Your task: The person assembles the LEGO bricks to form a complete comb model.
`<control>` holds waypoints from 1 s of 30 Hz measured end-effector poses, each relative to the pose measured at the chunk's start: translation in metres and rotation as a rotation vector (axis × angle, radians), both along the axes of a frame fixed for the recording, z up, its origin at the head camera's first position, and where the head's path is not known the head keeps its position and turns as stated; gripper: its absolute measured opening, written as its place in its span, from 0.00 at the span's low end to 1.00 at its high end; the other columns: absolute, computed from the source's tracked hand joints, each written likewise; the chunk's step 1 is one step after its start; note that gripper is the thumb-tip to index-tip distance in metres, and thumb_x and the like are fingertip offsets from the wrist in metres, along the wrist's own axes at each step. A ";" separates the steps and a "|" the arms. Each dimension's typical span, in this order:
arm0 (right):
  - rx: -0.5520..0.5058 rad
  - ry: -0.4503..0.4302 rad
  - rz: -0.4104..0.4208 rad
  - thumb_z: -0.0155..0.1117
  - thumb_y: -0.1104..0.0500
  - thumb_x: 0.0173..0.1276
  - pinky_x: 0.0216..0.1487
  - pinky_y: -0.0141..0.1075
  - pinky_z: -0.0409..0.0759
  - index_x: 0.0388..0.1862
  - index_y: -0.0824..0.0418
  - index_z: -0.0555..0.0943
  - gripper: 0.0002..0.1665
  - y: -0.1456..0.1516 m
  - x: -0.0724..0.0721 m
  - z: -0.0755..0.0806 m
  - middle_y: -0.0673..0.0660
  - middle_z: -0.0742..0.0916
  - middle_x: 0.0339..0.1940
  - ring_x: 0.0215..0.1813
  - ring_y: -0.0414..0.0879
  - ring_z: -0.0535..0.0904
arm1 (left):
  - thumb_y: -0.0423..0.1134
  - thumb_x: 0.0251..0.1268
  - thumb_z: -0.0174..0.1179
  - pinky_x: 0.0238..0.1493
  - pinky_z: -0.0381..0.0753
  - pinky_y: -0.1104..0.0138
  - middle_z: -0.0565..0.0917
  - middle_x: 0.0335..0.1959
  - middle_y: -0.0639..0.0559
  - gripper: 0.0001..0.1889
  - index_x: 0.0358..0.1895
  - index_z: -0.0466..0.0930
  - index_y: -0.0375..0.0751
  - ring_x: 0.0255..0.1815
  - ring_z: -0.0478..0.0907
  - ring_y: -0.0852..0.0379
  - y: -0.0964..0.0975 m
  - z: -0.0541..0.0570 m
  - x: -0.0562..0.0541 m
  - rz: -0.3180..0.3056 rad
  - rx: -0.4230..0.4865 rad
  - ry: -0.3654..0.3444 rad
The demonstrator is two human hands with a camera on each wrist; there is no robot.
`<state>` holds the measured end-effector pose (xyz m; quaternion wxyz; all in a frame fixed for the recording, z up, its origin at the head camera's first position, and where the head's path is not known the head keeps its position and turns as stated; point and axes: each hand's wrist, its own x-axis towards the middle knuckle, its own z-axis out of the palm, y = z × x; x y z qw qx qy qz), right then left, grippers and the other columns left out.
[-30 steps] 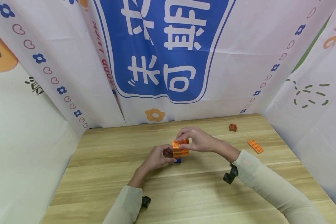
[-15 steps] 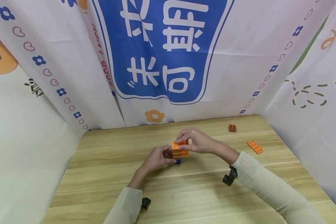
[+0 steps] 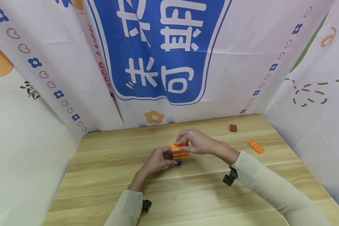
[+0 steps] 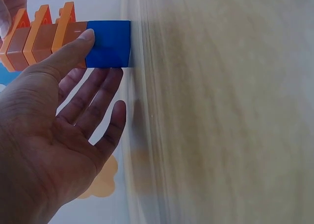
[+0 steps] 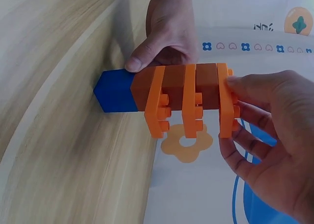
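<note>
A tower of building bricks stands upright on the table between both hands. Its base is a blue brick (image 5: pixel 116 91); above it brown bricks (image 5: pixel 173 81) alternate with three orange plates (image 5: pixel 190 100) that jut out to one side. My left hand (image 3: pixel 157 160) pinches the tower low down, its thumb by the seam of blue and brown in the left wrist view, the last two fingers loose. My right hand (image 3: pixel 197 142) holds the topmost orange plate (image 5: pixel 225 99) between thumb and fingers. In the head view the hands hide much of the tower.
A loose brown brick (image 3: pixel 233 128) lies near the table's back edge on the right. Closer in is a loose orange plate (image 3: pixel 255 146). Printed white cloth (image 3: pixel 226 78) hangs behind the wooden table (image 3: pixel 115 150) and at both sides.
Both hands stay at the tower with the same hold. The whole head view shifts slightly left; no brick visibly moves on the table.
</note>
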<state>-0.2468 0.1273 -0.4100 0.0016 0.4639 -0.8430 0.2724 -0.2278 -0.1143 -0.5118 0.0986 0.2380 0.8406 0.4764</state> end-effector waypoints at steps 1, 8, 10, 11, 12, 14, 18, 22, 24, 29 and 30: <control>0.006 -0.001 -0.005 0.78 0.61 0.69 0.56 0.42 0.86 0.52 0.62 0.92 0.14 -0.001 0.001 0.001 0.53 0.91 0.48 0.52 0.47 0.87 | 0.33 0.63 0.77 0.50 0.88 0.64 0.90 0.47 0.49 0.15 0.51 0.86 0.40 0.47 0.88 0.54 0.000 0.000 0.000 -0.001 0.002 0.000; 0.009 0.010 -0.022 0.78 0.62 0.68 0.57 0.42 0.86 0.52 0.62 0.92 0.14 -0.002 0.003 0.003 0.54 0.91 0.49 0.52 0.48 0.87 | 0.32 0.63 0.77 0.49 0.88 0.65 0.90 0.46 0.50 0.15 0.51 0.86 0.40 0.46 0.88 0.56 -0.001 0.000 -0.002 -0.006 0.000 0.003; 0.002 0.000 -0.028 0.78 0.62 0.68 0.56 0.40 0.86 0.53 0.62 0.91 0.15 -0.002 0.003 0.001 0.54 0.91 0.49 0.52 0.47 0.87 | 0.32 0.64 0.77 0.49 0.88 0.65 0.90 0.46 0.50 0.15 0.51 0.86 0.41 0.45 0.88 0.56 -0.001 -0.001 -0.002 -0.008 -0.004 0.006; -0.003 -0.007 -0.032 0.78 0.62 0.68 0.55 0.39 0.87 0.53 0.62 0.91 0.15 -0.001 0.004 0.001 0.54 0.91 0.49 0.52 0.47 0.87 | 0.32 0.64 0.76 0.49 0.88 0.65 0.90 0.46 0.50 0.15 0.51 0.86 0.41 0.45 0.88 0.56 -0.001 -0.001 -0.002 -0.008 -0.005 0.008; -0.008 -0.015 -0.036 0.78 0.62 0.69 0.54 0.38 0.87 0.54 0.62 0.91 0.15 0.000 0.004 0.000 0.53 0.91 0.49 0.52 0.47 0.87 | 0.32 0.64 0.76 0.49 0.88 0.65 0.90 0.46 0.50 0.15 0.51 0.86 0.41 0.45 0.88 0.56 -0.001 -0.001 -0.001 -0.008 -0.007 0.008; -0.017 -0.036 -0.046 0.78 0.62 0.69 0.53 0.36 0.87 0.54 0.61 0.91 0.15 0.001 0.004 -0.002 0.53 0.91 0.49 0.52 0.46 0.87 | 0.32 0.64 0.76 0.49 0.88 0.65 0.90 0.46 0.50 0.15 0.51 0.86 0.41 0.45 0.88 0.56 0.000 -0.001 -0.001 -0.010 -0.010 0.009; -0.034 -0.089 -0.053 0.77 0.61 0.70 0.52 0.35 0.86 0.55 0.60 0.91 0.16 0.002 0.003 -0.004 0.52 0.91 0.50 0.52 0.44 0.86 | 0.33 0.63 0.77 0.49 0.88 0.66 0.90 0.46 0.50 0.15 0.51 0.86 0.41 0.45 0.88 0.57 -0.001 0.000 0.000 -0.009 -0.016 0.008; -0.067 -0.143 -0.038 0.76 0.61 0.71 0.50 0.34 0.87 0.56 0.59 0.91 0.15 0.004 0.000 -0.006 0.52 0.91 0.51 0.51 0.44 0.86 | 0.33 0.64 0.77 0.49 0.88 0.65 0.90 0.46 0.50 0.15 0.51 0.86 0.41 0.45 0.88 0.57 -0.002 0.001 0.000 -0.011 -0.017 0.015; -0.079 -0.157 -0.023 0.76 0.60 0.71 0.50 0.34 0.87 0.56 0.59 0.91 0.15 0.006 -0.002 -0.007 0.53 0.91 0.52 0.51 0.43 0.86 | 0.33 0.64 0.77 0.49 0.88 0.65 0.90 0.46 0.51 0.15 0.51 0.86 0.41 0.45 0.88 0.57 -0.001 0.002 0.000 -0.009 -0.019 0.012; -0.085 -0.173 0.010 0.77 0.58 0.70 0.52 0.39 0.87 0.58 0.60 0.89 0.18 0.012 -0.006 -0.009 0.54 0.91 0.54 0.53 0.45 0.86 | 0.34 0.63 0.77 0.50 0.88 0.65 0.90 0.46 0.50 0.15 0.51 0.86 0.41 0.46 0.88 0.57 -0.002 0.001 0.000 -0.007 -0.018 0.006; -0.087 -0.180 0.013 0.78 0.58 0.69 0.52 0.42 0.88 0.58 0.60 0.89 0.19 0.013 -0.007 -0.010 0.54 0.90 0.55 0.54 0.45 0.86 | 0.34 0.63 0.77 0.50 0.88 0.65 0.90 0.46 0.50 0.15 0.51 0.86 0.40 0.46 0.88 0.57 -0.002 0.001 0.000 -0.006 -0.018 0.006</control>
